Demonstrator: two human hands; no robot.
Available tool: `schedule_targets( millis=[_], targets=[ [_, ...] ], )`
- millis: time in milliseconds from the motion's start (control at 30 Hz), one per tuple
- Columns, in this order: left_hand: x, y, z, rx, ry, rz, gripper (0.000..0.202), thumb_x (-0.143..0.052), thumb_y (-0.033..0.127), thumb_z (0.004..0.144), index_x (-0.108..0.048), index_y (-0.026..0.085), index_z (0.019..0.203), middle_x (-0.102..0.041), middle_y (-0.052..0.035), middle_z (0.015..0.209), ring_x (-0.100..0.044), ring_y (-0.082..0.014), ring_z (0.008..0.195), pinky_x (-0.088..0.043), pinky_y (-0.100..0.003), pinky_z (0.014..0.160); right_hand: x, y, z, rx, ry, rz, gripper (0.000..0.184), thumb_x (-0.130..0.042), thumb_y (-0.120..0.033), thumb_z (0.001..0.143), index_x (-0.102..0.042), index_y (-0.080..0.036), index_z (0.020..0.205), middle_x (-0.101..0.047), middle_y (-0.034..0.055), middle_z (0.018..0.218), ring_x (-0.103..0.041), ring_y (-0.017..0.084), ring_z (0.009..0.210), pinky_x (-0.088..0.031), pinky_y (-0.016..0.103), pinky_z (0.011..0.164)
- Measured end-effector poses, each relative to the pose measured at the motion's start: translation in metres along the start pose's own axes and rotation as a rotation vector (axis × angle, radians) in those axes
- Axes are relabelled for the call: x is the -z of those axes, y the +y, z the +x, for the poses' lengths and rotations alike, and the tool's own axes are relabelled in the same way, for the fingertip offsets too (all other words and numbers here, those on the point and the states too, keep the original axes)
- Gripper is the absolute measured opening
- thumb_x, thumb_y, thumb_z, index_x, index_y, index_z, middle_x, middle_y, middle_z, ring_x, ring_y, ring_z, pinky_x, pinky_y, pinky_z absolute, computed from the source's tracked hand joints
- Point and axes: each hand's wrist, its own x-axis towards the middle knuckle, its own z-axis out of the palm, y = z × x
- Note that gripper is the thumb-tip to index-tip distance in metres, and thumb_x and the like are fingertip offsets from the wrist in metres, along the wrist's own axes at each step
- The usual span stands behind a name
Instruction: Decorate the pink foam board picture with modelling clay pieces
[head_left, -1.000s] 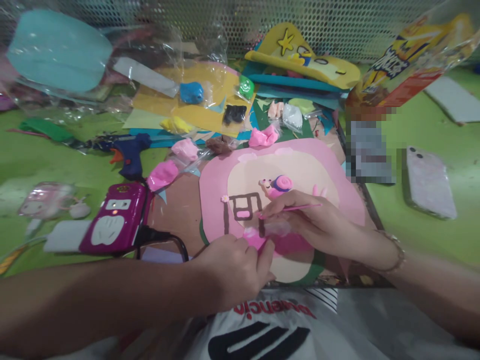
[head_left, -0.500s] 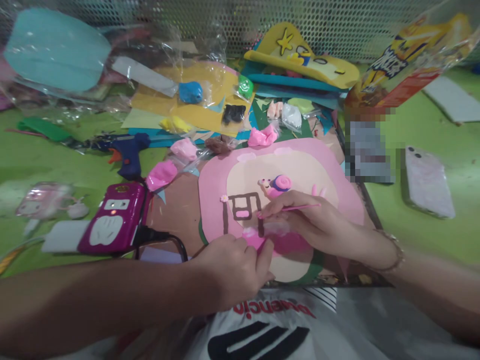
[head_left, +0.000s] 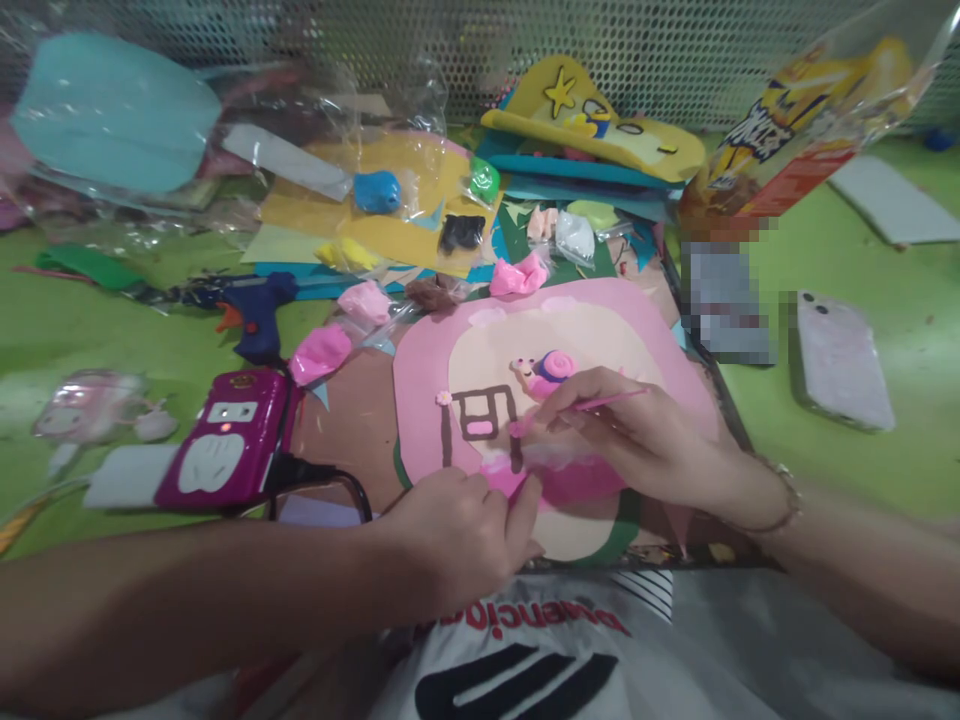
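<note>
My right hand [head_left: 637,430] pinches a thin pink stick-like modelling tool [head_left: 616,399]. Its fingertips are just right of a brown clay door-like outline [head_left: 516,410] on a pink and cream craft sheet [head_left: 420,360]. Bent at the knuckles, my left hand [head_left: 465,525] rests on the lower part of this sheet, index finger and thumb apart, beside a bright pink clay strip [head_left: 577,485]. Above the right fingers sits a small clay snail [head_left: 546,372]. A tiny pale flower [head_left: 444,398] tops the outline's left corner. The tool's working tip is hard to make out.
Bagged clay lumps, including pink [head_left: 321,352] and blue [head_left: 377,192], lie beyond the sheet. To the left are a glue gun [head_left: 259,310] and a magenta power box [head_left: 225,440] with cables. A phone [head_left: 844,360] and snack bag [head_left: 780,150] stand right.
The whole view has shifted slightly. My right fingers have lifted or tilted a little at the brown outline, still holding the tool. The left hand stays in place.
</note>
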Motion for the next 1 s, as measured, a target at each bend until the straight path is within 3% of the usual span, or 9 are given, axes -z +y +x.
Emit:
schedule_targets(
  millis=[167,300,467,633,833,1000],
  targets=[
    [0.000,0.000,0.000,0.003,-0.005,0.011,0.044,-0.039,0.033,0.092,-0.054,-0.002,0.112,-0.061,-0.0058,0.057,-0.059,-0.0189,0.048,-0.043,-0.031,0.039,0.001,-0.001,0.001,-0.005,-0.018,-0.030,0.013,-0.040,-0.014,0.092,-0.048,-0.020,0.100,-0.066,0.0060,0.094,-0.065,0.016,0.091,-0.053,0.029,0.076],
    [0.000,0.000,0.000,-0.001,0.017,0.031,0.044,-0.041,0.034,0.091,-0.055,-0.003,0.111,-0.062,-0.0066,0.059,-0.058,-0.0176,0.048,-0.041,-0.030,0.039,0.003,0.001,-0.002,0.062,0.082,-0.152,0.011,-0.042,-0.014,0.091,-0.048,-0.020,0.099,-0.062,0.0050,0.088,-0.063,0.014,0.080,-0.051,0.026,0.067],
    [0.002,0.000,-0.001,-0.021,0.020,0.063,0.044,-0.042,0.034,0.091,-0.056,-0.002,0.111,-0.061,-0.0057,0.057,-0.057,-0.0178,0.048,-0.041,-0.030,0.039,0.008,0.005,-0.010,0.083,0.246,-0.071,0.014,-0.037,-0.020,0.095,-0.049,-0.023,0.102,-0.059,0.0019,0.079,-0.059,0.013,0.070,-0.048,0.027,0.064],
    [0.003,0.000,-0.003,-0.038,0.021,0.110,0.043,-0.042,0.034,0.091,-0.057,-0.001,0.111,-0.063,-0.0083,0.060,-0.059,-0.0175,0.050,-0.042,-0.029,0.041,0.012,0.005,-0.014,0.107,0.393,-0.121,0.021,-0.035,-0.032,0.096,-0.052,-0.024,0.088,-0.055,0.0007,0.065,-0.054,0.015,0.061,-0.045,0.031,0.061],
    [0.005,-0.001,-0.004,-0.154,0.181,0.156,0.031,-0.050,0.024,0.087,-0.060,0.002,0.106,-0.058,-0.0032,0.054,-0.054,-0.0141,0.045,-0.039,-0.026,0.037,0.016,0.010,-0.010,0.059,0.403,-0.102,0.022,-0.035,-0.031,0.096,-0.053,-0.022,0.088,-0.053,-0.0016,0.063,-0.051,0.012,0.058,-0.043,0.027,0.060],
    [0.021,-0.003,0.001,-0.311,0.339,0.162,0.020,-0.059,0.019,0.081,-0.066,0.006,0.094,-0.054,-0.0002,0.052,-0.051,-0.0114,0.046,-0.036,-0.025,0.039,0.020,0.019,-0.004,0.066,0.486,-0.008,0.020,-0.036,-0.030,0.097,-0.053,-0.021,0.090,-0.049,-0.0048,0.059,-0.047,0.010,0.055,-0.040,0.025,0.059]
  ],
)
